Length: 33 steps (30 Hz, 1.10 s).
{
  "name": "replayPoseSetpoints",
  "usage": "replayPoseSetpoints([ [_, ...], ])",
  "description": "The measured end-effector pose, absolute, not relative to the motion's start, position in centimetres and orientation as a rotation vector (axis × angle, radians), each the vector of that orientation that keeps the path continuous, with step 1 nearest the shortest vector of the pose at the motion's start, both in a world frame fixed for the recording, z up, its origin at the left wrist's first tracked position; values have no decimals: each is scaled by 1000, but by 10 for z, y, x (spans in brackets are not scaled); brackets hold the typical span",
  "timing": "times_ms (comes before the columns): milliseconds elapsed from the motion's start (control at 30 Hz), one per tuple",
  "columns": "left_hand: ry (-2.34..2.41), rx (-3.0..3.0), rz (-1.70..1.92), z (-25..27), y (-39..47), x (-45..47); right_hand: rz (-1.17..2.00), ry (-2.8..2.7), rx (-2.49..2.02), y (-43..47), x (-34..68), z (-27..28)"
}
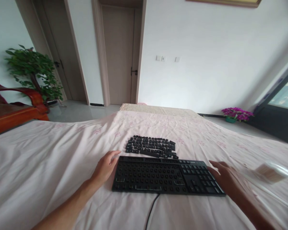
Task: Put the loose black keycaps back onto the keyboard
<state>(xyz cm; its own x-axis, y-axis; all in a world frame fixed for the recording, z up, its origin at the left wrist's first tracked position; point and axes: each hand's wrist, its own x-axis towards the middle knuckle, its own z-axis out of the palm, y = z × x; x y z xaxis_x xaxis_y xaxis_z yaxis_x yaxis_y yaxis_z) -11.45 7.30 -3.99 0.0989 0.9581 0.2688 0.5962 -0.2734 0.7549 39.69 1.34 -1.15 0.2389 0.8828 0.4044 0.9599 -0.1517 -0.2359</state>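
A black computer keyboard [148,174] lies on the pink flowered cloth. Its main section shows bare key mounts and thin metal stabilizer wires, while keycaps cover the number pad [201,172] on the right. My left hand [108,163] is at the keyboard's left end, its fingers along the far left corner. Against the opposite end rests my right hand [220,174], with the thumb at the edge and the fingers reaching forward. The two hands hold the keyboard between them. Loose black keycaps [150,145] lie in rows just beyond its far edge. A black cable [152,209] runs toward me.
On the right of the cloth [86,156] sits a clear plastic container [273,172] with pale contents, blurred. A wooden armchair [19,102] and a leafy plant [36,72] stand at left. Purple flowers [237,114] are on the floor at right.
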Motion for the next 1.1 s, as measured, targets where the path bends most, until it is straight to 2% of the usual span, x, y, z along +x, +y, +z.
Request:
replayPoseSetpoints([
  [133, 1523, 2014, 1026, -40, 73, -114, -205, -1935, -1988, 33, 333, 19],
  [333, 1586, 2113, 990, -38, 73, -113, 181, -2131, -1596, 108, 227, 35],
  [433, 1590, 2164, 971, -36, 73, -113, 359, -2129, -1589, 151, 182, 34],
  [700, 1560, 2158, 987, -36, 76, -114, 268, -2240, -1707, 221, 96, 25],
  [900, 1538, 2132, 992, -38, 79, -114, 208, -2273, -1839, 242, 79, 15],
  [1100, 1533, 2123, 1010, -37, 79, -113, 316, -2226, -1811, 245, 77, 14],
])
